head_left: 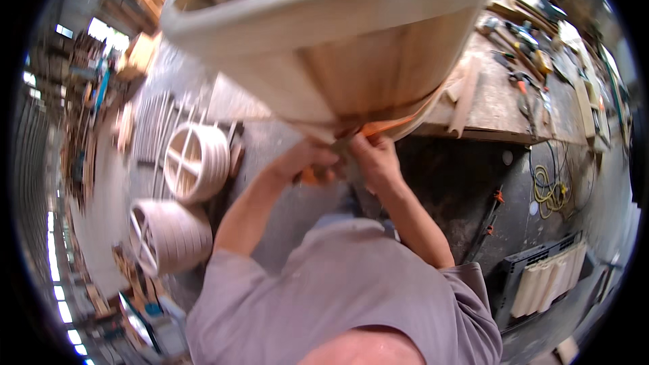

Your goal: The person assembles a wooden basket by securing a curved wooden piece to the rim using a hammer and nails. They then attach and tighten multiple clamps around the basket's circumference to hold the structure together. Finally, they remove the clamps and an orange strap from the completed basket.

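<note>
A large pale wooden vessel with a thick rounded rim and plank-like sides rises in front of me. An orange strap runs round its narrower lower part. My right hand is closed on the strap against the near side, thumb and fingers pinched together where it meets a small dull piece I cannot make out. Close beside it, my left hand has curled fingers, with a bit of orange strap showing beneath them. Motion blur softens both hands.
To the right, a wooden workbench carries pliers and several other tools. Ribbed round wooden pieces stand on the left. Below the bench are a clamp, a coiled yellow cable and a dark crate of wood strips.
</note>
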Tool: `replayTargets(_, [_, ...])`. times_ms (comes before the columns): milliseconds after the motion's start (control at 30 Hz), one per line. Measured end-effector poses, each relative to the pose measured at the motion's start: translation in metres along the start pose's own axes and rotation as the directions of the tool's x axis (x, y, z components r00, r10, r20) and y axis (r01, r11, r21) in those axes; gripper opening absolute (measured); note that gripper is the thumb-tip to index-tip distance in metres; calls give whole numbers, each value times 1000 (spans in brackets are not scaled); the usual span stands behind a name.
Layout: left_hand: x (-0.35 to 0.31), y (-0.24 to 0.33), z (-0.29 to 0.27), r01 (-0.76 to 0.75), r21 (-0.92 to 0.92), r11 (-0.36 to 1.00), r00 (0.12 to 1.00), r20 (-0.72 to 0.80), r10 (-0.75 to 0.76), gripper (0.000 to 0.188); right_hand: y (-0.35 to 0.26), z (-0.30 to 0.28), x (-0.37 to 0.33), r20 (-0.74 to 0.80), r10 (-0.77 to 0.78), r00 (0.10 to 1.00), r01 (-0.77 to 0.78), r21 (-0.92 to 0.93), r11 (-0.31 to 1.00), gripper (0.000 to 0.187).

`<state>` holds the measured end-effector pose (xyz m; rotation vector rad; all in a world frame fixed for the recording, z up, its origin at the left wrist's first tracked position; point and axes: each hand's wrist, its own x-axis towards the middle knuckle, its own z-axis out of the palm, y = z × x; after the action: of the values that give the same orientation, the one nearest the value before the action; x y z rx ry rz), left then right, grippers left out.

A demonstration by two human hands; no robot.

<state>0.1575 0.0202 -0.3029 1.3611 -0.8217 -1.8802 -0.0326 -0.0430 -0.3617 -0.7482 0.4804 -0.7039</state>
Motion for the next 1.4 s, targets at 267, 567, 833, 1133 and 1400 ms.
replayTargets(267, [-38,25,16,-84,512,855,987,-78,144,30,-24,41,-14,-132,50,990,34,566,824,30])
replayTargets(567, [-33,-65,-83,-52,435,899,902,-366,229,40,-10,29,-25,-324,-133,937,144,12,989,33])
replayTargets(833, [-33,-58,-48,-353,863,362,640,-59,766,45,-3,34,-23,-360,-139,923,149,0,989,33])
replayTargets(1133, [-13,-33,-28,-202,979,-24,636,150,757,31,-1,50,-9,-383,-106,918,174,147,974,27])
replayTargets(1400, [-14,-35,-37,-130,991,23,489,43,871,18,-60,-17,-43,-258,-92,962,127,123,984,38])
